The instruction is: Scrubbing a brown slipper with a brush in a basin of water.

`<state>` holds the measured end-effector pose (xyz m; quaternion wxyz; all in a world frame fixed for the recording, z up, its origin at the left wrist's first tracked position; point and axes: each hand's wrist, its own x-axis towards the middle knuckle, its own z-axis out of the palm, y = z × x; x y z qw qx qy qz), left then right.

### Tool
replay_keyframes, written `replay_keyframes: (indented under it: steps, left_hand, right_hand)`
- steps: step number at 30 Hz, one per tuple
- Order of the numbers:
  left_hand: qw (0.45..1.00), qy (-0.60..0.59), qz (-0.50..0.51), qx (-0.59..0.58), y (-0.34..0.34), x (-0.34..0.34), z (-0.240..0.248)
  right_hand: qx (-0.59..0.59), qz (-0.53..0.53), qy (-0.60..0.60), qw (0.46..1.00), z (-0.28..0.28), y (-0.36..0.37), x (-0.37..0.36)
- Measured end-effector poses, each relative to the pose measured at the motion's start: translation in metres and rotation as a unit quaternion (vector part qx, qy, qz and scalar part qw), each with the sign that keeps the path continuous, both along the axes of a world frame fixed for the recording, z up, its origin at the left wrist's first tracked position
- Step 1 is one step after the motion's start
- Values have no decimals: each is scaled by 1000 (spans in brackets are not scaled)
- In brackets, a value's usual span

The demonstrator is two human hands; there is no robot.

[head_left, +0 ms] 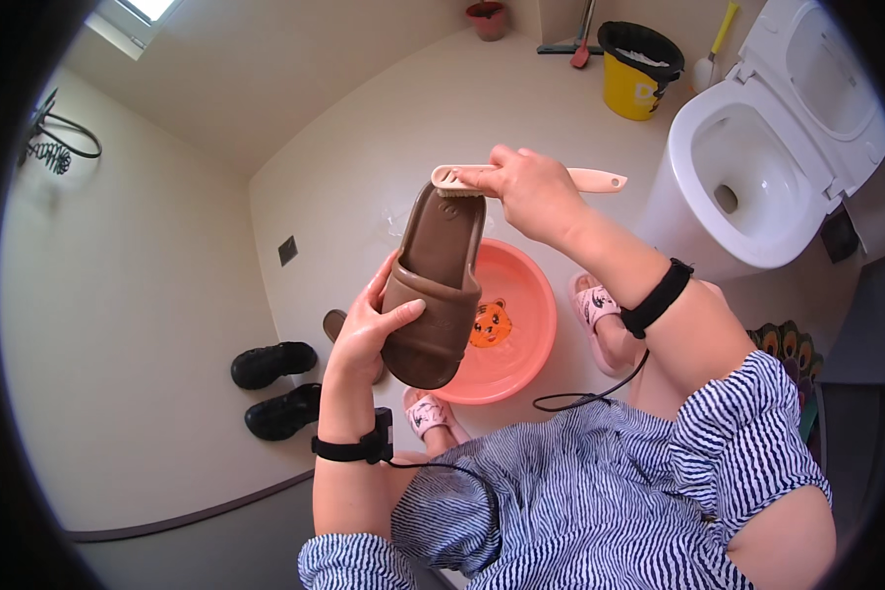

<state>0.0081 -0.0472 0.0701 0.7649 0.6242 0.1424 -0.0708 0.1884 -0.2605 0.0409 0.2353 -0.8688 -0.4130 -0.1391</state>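
A brown slide sandal [441,246] is held up over a pink basin [536,315] by my left hand [362,329], its thumb across the strap and its fingers at the side. My right hand [536,192] grips a pale pink scrub brush [598,181], index finger stretched along its head. The bristles touch the heel end of the sandal's footbed. A second brown slipper [334,323] lies on the floor beyond my left wrist, partly hidden by it. Inside the basin an orange tiger-face picture [491,324] shows.
Two black shoes [273,365] stand on the floor at the left. At the right is a white toilet [747,187] with its lid up. A yellow bin [631,87] with a black liner, a toilet brush [708,64] and a floor squeegee [568,47] stand at the back.
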Motion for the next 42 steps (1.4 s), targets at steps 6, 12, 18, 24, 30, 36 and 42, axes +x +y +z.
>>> replay_keyframes:
  steps: [6, 12, 18, 24, 30, 36, 42]
  left_hand:
    - [1000, 15, 14, 0, 7, -4, -8]
    - [1000, 6, -19, 9, 4, 0, -9]
    - [1000, 16, -9, 1, 7, -1, -12]
    - [1000, 20, -16, -7, 3, 0, -11]
    - [1000, 14, -18, 3, 6, -5, -13]
    - [999, 32, -37, 5, 5, 9, -26]
    - [992, 109, -49, 34, 4, 14, -69]
  right_hand:
    - [10, 169, 64, 983, -3, 16, -50]
    - [7, 7, 17, 1000, 3, 9, -12]
    - [-7, 77, 31, 997, -1, 13, -37]
    - [13, 41, 87, 995, 7, 14, -33]
    - [-13, 31, 69, 997, 6, 12, -37]
    - [12, -43, 67, 997, 1, 8, -23]
    - [130, -82, 74, 985, 43, -8, -9]
